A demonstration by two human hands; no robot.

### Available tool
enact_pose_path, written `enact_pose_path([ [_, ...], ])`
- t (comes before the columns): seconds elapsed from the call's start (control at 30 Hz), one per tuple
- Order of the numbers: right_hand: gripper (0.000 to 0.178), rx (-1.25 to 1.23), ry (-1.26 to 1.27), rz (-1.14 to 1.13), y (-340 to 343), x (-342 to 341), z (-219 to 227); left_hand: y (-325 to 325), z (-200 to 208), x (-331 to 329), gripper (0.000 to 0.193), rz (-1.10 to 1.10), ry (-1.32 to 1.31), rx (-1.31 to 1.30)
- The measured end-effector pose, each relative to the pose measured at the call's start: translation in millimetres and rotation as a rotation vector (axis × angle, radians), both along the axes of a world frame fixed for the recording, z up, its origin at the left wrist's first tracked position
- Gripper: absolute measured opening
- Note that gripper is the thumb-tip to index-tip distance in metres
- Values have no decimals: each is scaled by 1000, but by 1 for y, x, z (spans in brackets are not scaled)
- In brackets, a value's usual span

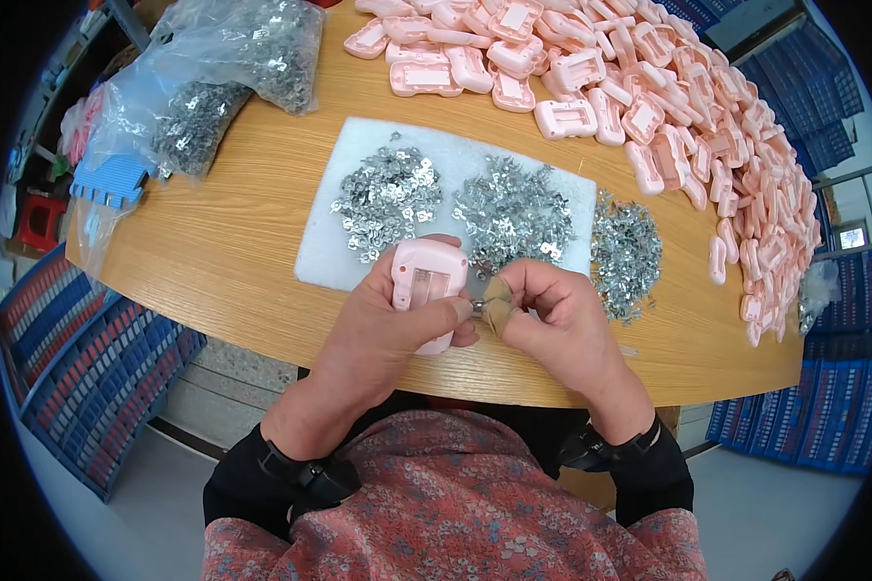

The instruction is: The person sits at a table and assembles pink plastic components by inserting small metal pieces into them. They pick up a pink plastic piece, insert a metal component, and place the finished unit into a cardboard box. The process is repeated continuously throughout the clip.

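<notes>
My left hand [373, 315] is closed round a pale pink plastic housing [432, 259] with a rectangular recess, its thumb lying across the lower part. Close to the housing's right edge, my right hand [567, 320] pinches a small metal piece [478, 305] between thumb and forefinger, both wearing tan finger covers. The fingertips hide most of that piece, and I cannot tell whether it touches the housing. Just beyond my hands lies a white foam sheet [320, 237] bearing two heaps of small silvery metal clips, a left heap [388, 198] and a right heap [515, 208].
Another heap of metal clips [626, 254] lies right of the foam on the wooden table [233, 232]. A large pile of pink housings [664, 126] covers the far right. Clear bags of metal parts [286, 58] and a blue ridged piece [109, 180] stand at the left.
</notes>
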State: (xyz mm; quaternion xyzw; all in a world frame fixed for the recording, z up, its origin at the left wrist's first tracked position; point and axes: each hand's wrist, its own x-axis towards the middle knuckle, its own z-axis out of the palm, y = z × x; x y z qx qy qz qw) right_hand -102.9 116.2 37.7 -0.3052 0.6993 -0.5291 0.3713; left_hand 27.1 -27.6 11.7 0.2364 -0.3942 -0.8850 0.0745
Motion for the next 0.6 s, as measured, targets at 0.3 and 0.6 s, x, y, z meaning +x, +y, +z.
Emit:
enact_pose_path([
  [0.3,19,-7,597,95,-5,-8,6,0,-3,5,57,-171,17,216],
  [0.6,23,25,802,187,-10,-6,9,-2,-7,10,56,-217,20,191],
])
